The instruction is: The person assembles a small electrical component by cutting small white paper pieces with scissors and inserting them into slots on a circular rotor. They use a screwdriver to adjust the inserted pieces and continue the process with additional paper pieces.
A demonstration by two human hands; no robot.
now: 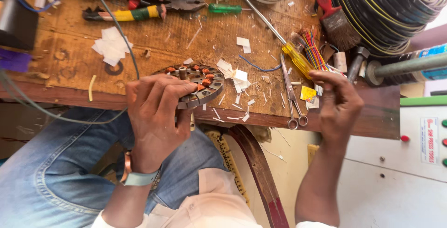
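Repair workshop: pliers point(139, 5), wire coil point(386, 9), scissors point(292, 95).

Rough worn wooden bench point(70, 69), grey metal stator point(198, 86) with copper windings, glossy steel scissors point(291, 93)

Round grey stator point(198, 86), copper-wound slots, flat at bench edge, near side under gripping fingers.

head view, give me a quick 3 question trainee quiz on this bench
1. True or false: the left hand grips the round motor stator.
2. Which lies nearest the right hand? A scissors B pliers C green screwdriver
3. What colour is the handle of the paintbrush?

Key: 1 true; 2 A; 3 red
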